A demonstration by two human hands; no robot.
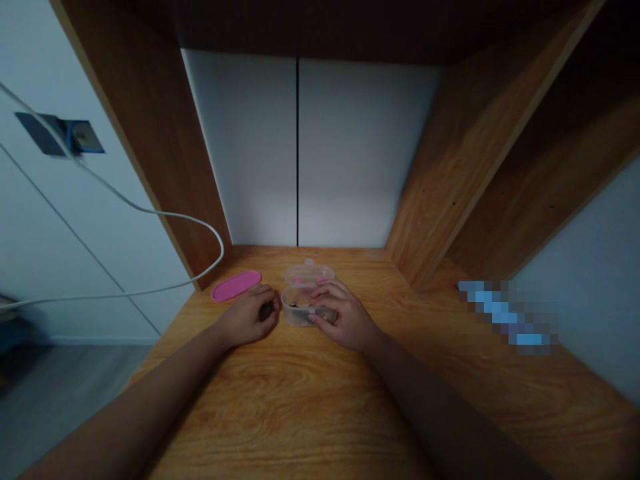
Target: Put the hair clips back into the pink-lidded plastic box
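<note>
A small clear plastic box (296,316) stands on the wooden desk with its hinged clear lid (309,273) raised at the back. Something small and dark lies inside it, too small to name. My right hand (347,317) grips the box's right end, thumb at the front and fingers over the far rim. Just left of the box, my left hand (250,315) rests on the desk with its fingers curled in. Whatever those fingers hold, if anything, is hidden in shadow. Behind my left hand lies a pink oval tray or lid (236,285), flat on the desk.
A white cable (193,217) hangs in a loop at the left, in front of the wooden side panel (145,133). A blurred-out bluish object (500,313) lies on the right part of the desk (300,413). An upright wooden divider (450,180) rises behind it.
</note>
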